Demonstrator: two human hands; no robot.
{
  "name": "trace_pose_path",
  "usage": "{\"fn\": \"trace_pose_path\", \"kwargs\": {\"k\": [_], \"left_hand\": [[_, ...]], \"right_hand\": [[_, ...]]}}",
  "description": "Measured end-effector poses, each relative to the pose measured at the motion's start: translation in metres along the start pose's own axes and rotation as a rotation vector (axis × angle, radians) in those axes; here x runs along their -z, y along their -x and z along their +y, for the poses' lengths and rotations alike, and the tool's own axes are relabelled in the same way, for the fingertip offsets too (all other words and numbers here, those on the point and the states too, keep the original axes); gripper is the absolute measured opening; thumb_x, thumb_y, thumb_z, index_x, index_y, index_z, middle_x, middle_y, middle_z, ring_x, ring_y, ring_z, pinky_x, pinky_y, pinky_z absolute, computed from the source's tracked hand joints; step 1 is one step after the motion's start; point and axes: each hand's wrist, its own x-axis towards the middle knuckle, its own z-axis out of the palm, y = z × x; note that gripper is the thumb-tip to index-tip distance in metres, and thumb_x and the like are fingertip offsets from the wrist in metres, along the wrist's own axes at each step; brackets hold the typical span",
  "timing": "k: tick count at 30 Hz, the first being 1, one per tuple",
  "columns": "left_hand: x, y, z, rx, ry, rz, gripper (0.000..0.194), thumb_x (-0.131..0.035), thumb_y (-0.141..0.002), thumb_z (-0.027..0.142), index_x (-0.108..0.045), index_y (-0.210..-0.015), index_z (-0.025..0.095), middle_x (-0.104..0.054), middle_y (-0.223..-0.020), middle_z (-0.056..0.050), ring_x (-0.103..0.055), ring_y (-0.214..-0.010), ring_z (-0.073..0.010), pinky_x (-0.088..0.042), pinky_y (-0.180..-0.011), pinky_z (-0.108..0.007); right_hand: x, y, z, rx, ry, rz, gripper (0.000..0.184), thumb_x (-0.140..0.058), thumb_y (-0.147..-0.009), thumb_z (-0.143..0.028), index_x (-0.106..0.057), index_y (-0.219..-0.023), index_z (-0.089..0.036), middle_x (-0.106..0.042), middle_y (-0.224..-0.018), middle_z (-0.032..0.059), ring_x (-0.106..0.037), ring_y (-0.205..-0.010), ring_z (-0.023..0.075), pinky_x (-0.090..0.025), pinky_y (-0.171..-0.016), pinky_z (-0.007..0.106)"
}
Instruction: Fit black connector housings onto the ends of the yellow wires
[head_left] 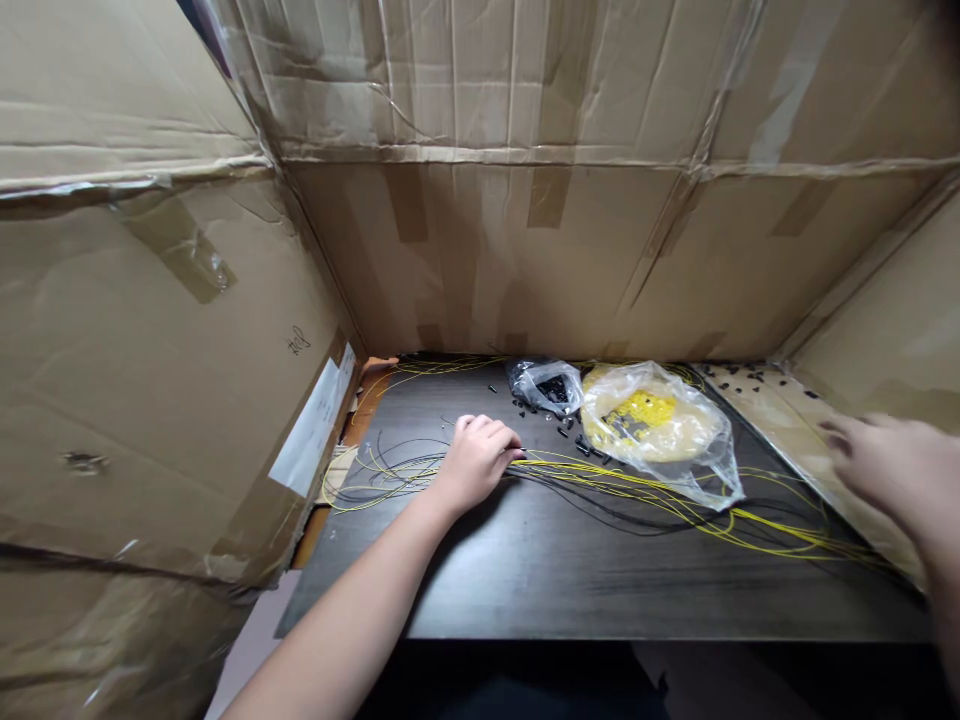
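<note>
My left hand rests on the dark tabletop with its fingers curled over a bundle of thin yellow and black wires that runs across the table. My right hand hovers at the right edge, blurred by motion, above the wires' far end; its fingers look loosely extended. A clear plastic bag with a yellow reel inside lies behind the wires. A smaller clear bag of little black parts sits to its left, with loose black parts scattered nearby.
Cardboard walls enclose the table on the left, back and right. A cardboard sheet with several small black parts lies at the back right. More wire loops spread at the table's left end.
</note>
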Motion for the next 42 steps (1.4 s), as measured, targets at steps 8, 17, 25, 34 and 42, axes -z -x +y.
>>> {"fn": "trace_pose_path", "kwargs": {"k": [8,17,25,34,42], "left_hand": [[-0.003,0.0,-0.001,-0.036,-0.031,0.014,0.014,-0.055,-0.097,0.03,-0.065,-0.094,0.02,-0.069,-0.095,-0.003,-0.054,-0.094,-0.0198,-0.03,-0.089,-0.038],[0.005,0.004,0.011,0.027,-0.082,0.336,0.037,-0.067,-0.087,0.038,-0.063,-0.119,0.02,-0.064,-0.119,-0.01,-0.049,-0.115,-0.0273,-0.034,-0.1,-0.043],[-0.014,0.003,0.026,0.327,0.398,0.132,0.032,-0.051,-0.095,0.04,-0.067,-0.078,0.018,-0.063,-0.072,-0.002,-0.055,-0.065,-0.0133,-0.041,-0.062,-0.027],[-0.023,-0.002,0.024,0.55,0.813,0.127,0.037,-0.064,-0.084,0.052,-0.068,-0.079,0.016,-0.059,-0.063,0.0,-0.051,-0.055,-0.011,-0.039,-0.053,-0.023],[-0.016,-0.005,0.029,0.627,0.936,0.179,0.034,-0.067,-0.082,0.049,-0.067,-0.079,0.015,-0.058,-0.063,0.002,-0.05,-0.055,-0.0108,-0.041,-0.055,-0.022]], "right_hand": [[-0.066,0.019,-0.215,0.539,-0.474,-0.543,0.028,-0.054,-0.097,-0.035,-0.068,-0.114,-0.019,-0.072,-0.109,0.0095,-0.066,-0.1,0.0252,-0.048,-0.09,0.041],[-0.102,0.043,-0.241,0.098,-0.95,-0.632,0.025,-0.051,-0.098,-0.034,-0.066,-0.085,-0.019,-0.066,-0.071,-0.0002,-0.061,-0.065,0.0148,-0.044,-0.064,0.026],[-0.101,0.049,-0.248,0.036,-1.108,-0.525,0.024,-0.052,-0.097,-0.036,-0.066,-0.087,-0.018,-0.067,-0.074,0.0019,-0.061,-0.068,0.0155,-0.047,-0.067,0.027],[-0.1,0.055,-0.244,0.257,-0.882,-0.38,0.018,-0.05,-0.099,-0.028,-0.065,-0.096,-0.019,-0.071,-0.084,0.0049,-0.063,-0.074,0.0183,-0.046,-0.071,0.03],[-0.099,0.055,-0.243,0.429,-0.707,-0.349,0.018,-0.048,-0.099,-0.023,-0.064,-0.093,-0.017,-0.07,-0.082,0.0062,-0.061,-0.074,0.0178,-0.042,-0.075,0.032]]}}
